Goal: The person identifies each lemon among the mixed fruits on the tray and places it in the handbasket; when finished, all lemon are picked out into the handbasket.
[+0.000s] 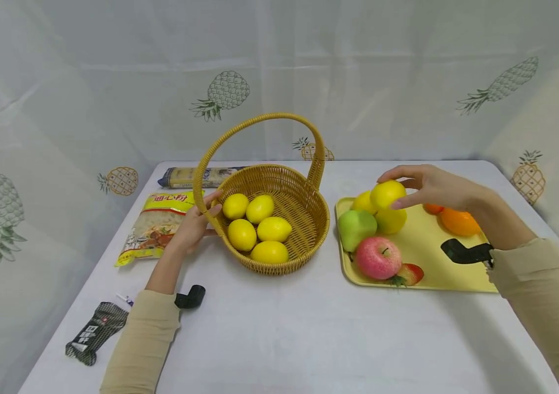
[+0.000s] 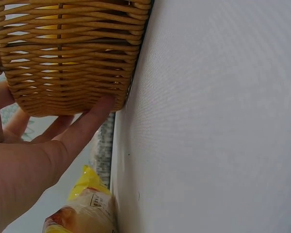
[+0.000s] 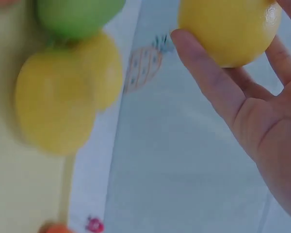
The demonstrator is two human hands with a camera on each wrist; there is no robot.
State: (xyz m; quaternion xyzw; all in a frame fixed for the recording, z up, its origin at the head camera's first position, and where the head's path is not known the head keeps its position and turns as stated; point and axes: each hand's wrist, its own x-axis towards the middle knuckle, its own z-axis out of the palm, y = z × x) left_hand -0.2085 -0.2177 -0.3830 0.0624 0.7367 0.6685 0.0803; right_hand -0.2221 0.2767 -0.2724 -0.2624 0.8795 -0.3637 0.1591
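Note:
My right hand [image 1: 429,186] pinches a lemon [image 1: 387,193] between thumb and fingers, above the left part of the yellow tray [image 1: 437,273]. Two more lemons [image 3: 56,102] lie below it on the tray, beside a green pear [image 1: 356,229]. A red apple [image 1: 379,258] and a strawberry [image 1: 411,274] sit at the tray's front. At the left side of the wicker basket [image 1: 304,210], my left hand [image 1: 192,227] holds its wall near the foot of the handle; the left wrist view shows its fingers [image 2: 89,121] against the weave. Inside the basket are several lemons [image 1: 274,229].
Left of the basket lie a yellow pasta bag [image 1: 153,230] and a long packet [image 1: 185,177] behind it. A black netted package [image 1: 96,334] is near the left front. Orange fruit [image 1: 459,221] rests on the tray's right part, partly behind the right wrist. The basket's tall handle [image 1: 264,117] arches upward.

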